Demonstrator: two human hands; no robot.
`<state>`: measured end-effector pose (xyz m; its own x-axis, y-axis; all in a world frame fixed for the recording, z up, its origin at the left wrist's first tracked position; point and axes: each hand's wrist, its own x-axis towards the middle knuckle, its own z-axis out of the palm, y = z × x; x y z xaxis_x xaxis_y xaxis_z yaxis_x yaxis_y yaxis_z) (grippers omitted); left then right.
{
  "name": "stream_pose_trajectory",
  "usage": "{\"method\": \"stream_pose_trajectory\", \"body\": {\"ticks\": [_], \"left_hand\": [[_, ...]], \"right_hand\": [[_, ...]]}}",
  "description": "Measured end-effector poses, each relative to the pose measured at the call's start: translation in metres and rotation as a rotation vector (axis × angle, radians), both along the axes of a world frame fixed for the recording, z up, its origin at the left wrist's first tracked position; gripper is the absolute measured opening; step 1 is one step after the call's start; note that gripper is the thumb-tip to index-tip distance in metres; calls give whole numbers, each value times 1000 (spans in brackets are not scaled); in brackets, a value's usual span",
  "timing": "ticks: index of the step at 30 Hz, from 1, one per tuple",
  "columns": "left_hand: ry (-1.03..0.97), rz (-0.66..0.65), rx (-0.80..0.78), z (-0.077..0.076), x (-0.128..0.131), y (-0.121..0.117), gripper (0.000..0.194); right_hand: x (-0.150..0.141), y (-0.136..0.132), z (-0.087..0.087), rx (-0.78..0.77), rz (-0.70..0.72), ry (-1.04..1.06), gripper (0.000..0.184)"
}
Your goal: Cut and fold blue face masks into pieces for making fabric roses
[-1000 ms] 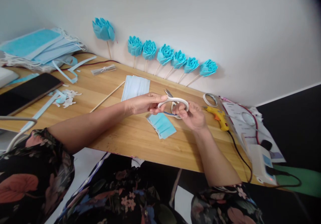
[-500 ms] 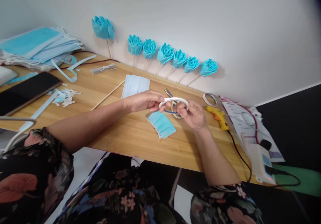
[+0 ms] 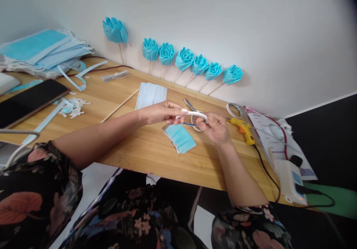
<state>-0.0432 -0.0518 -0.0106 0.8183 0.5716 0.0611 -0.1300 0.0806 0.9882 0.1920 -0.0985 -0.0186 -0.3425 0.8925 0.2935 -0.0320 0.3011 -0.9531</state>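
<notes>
Between my two hands, a narrow white roll of tape (image 3: 195, 113) is held up above the table, seen nearly edge-on. My left hand (image 3: 164, 112) pinches its left side with thumb and fingers. On the opposite side, my right hand (image 3: 216, 127) grips the roll, fingers curled. Behind and below it lie a second pale tape roll (image 3: 198, 129) and scissors (image 3: 189, 104), both partly hidden. Just under my hands rests a small stack of blue pleated mask pieces (image 3: 182, 139). Paler mask pieces (image 3: 151, 93) lie behind my left wrist.
Several blue fabric flowers (image 3: 184, 59) on sticks lean along the wall. A yellow glue gun (image 3: 244, 130), another tape roll (image 3: 233, 110) and a power strip (image 3: 288, 182) lie right. Left are stacked masks (image 3: 41, 48), a phone (image 3: 30, 102), scraps (image 3: 74, 107) and a wooden stick (image 3: 119, 105).
The tape roll has tilted flatter, so its ring opening looks narrower. My left fingers have shifted slightly along its edge; both arms stay nearly where they were.
</notes>
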Motion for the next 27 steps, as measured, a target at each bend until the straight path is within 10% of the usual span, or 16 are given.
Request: {"method": "stream_pose_trajectory", "body": {"ticks": [11, 16, 20, 27], "left_hand": [[-21, 39, 2, -3, 2, 0, 47], [-252, 261, -191, 0, 6, 3, 38], [-334, 481, -342, 2, 3, 9, 43], [-303, 609, -409, -4, 1, 15, 38]], "right_hand": [[1, 1, -2, -18, -49, -29, 45], [18, 9, 5, 228, -404, -107, 45], [39, 25, 5, 481, -716, -456, 40], [65, 49, -32, 440, -603, -1054, 29]]}}
